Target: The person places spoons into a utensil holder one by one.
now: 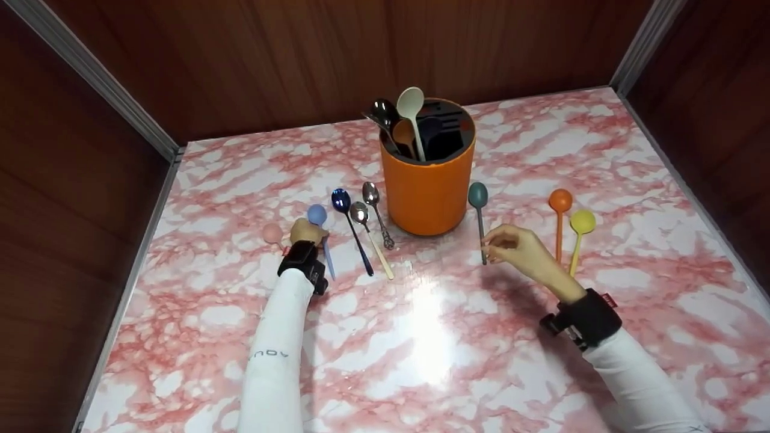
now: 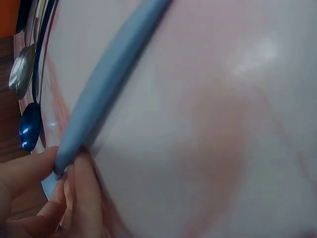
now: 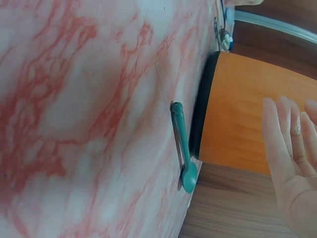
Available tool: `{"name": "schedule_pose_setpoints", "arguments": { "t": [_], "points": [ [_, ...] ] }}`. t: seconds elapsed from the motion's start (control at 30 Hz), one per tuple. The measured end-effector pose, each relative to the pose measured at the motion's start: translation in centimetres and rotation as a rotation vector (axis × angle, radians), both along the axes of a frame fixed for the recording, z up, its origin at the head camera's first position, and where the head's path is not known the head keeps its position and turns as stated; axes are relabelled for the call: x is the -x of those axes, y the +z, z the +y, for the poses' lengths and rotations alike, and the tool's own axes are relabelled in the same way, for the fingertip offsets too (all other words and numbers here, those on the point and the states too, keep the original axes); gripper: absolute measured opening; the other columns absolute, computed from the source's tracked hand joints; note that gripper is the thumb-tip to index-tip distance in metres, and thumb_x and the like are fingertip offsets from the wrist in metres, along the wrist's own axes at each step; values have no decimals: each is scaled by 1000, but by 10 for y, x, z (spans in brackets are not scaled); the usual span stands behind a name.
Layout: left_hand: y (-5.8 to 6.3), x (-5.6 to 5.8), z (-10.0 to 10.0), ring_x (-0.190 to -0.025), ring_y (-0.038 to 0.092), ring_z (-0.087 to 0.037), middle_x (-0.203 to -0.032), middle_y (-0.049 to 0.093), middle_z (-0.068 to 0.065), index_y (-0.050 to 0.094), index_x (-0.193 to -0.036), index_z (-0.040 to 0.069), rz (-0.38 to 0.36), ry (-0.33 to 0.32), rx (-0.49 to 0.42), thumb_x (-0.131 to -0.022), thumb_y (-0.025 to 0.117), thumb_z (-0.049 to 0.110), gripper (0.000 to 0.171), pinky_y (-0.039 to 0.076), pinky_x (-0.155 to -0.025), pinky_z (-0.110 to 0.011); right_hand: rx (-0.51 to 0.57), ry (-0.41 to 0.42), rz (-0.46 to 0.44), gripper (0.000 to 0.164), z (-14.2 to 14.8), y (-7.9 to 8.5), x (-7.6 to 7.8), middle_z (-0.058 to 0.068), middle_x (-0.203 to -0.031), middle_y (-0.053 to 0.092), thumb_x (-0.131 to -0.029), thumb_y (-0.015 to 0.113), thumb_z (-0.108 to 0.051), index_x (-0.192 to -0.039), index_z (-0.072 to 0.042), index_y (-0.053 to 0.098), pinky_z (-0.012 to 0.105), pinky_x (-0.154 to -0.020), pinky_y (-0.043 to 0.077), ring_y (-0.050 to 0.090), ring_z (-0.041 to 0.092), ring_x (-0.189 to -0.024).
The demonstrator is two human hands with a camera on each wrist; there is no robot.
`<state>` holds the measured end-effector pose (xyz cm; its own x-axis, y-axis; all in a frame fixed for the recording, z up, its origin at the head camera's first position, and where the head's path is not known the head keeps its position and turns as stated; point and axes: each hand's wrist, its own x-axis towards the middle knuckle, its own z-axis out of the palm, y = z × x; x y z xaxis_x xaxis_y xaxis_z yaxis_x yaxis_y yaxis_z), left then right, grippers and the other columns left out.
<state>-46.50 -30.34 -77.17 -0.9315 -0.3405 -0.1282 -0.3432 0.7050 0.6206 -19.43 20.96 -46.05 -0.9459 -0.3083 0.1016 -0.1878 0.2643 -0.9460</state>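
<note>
My left hand [image 1: 305,232] pinches the handle of a light blue spoon [image 1: 328,258] between thumb and fingers; the left wrist view shows that handle [image 2: 106,82] up close. A pink spoon [image 1: 272,233] lies just left of this hand, partly covered by it. My right hand [image 1: 516,248] hovers by the handle end of a dark green spoon [image 1: 478,195]. In the right wrist view the fingers [image 3: 287,129] are loosely extended with nothing between them, and the green spoon [image 3: 182,131] lies on the table apart from them.
An orange utensil holder [image 1: 428,195] stands at the back middle with several spoons inside. A dark blue spoon [image 1: 341,200] and two silver-bowled spoons [image 1: 371,192] lie left of it. An orange spoon [image 1: 560,201] and a yellow spoon [image 1: 582,222] lie at right. Brown panels [image 1: 301,60] enclose the table.
</note>
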Motion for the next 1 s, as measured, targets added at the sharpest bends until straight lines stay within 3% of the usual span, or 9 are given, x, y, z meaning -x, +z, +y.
{"name": "schedule_pose_setpoints", "arguments": {
  "t": [0.03,0.1,0.3,0.37,0.53,0.6,0.67,0.87,1.0],
  "points": [
    [-17,11,-7,-68,66,-27,-78,69,-9,70,-86,6,-1,-2,20,-47,92,40,56,56,-64,-41,2,-1,-5,16,0,0,0,21,-86,65,-90,64,5,-103,14,61,33,-67,59,63,9,-71],
    [-14,11,-7,-73,65,-27,-82,69,-9,71,-89,6,-9,-6,38,-44,93,45,64,55,-70,-43,9,-4,-18,17,0,0,-1,21,-86,65,-90,64,5,-104,15,61,32,-67,59,63,8,-71],
    [97,-58,32,-58,67,-22,-70,69,-12,70,-85,-2,-36,-13,-101,-61,90,28,43,58,-58,-31,30,6,-37,19,1,-1,-2,23,-88,64,-91,62,6,-105,17,58,29,-66,59,63,9,-71],
    [117,-73,42,-50,66,-23,-63,67,-14,69,-82,-5,-34,18,-160,-66,87,18,33,57,-48,-30,33,8,-39,20,1,-1,-2,24,-88,64,-91,62,6,-106,18,58,29,-66,59,63,9,-70],
    [88,-60,34,-39,60,-19,-50,62,-9,67,-76,-1,-20,66,-288,-61,89,18,33,51,-35,-29,49,4,-57,20,0,0,-2,21,-86,64,-91,62,6,-106,18,58,30,-67,59,63,9,-70],
    [93,-62,35,-40,61,-18,-51,62,-9,67,-77,-1,-43,82,-346,-61,90,16,33,52,-36,-29,51,7,-54,19,0,-1,-2,19,-85,64,-91,61,6,-105,18,58,30,-67,59,63,9,-71],
    [121,-78,44,-44,64,-22,-57,65,-14,67,-80,-5,-74,111,-411,-66,87,11,29,55,-39,-32,50,10,-44,18,-1,-2,-2,18,-85,64,-91,62,6,-105,17,59,31,-67,59,63,9,-71],
    [255,-159,90,-42,61,-17,-55,62,-12,63,-82,-9,-149,142,-529,-79,70,-4,9,55,-42,-27,56,16,-33,19,-1,-2,-3,19,-86,65,-91,63,5,-105,17,59,30,-67,59,63,9,-72],
    [289,-181,102,-41,58,-12,-55,60,-7,60,-81,-7,-152,158,-625,-83,66,-4,7,54,-43,-22,42,12,-21,19,-1,-2,-4,19,-86,64,-91,63,5,-105,17,58,27,-66,58,63,9,-72]
  ]
}}
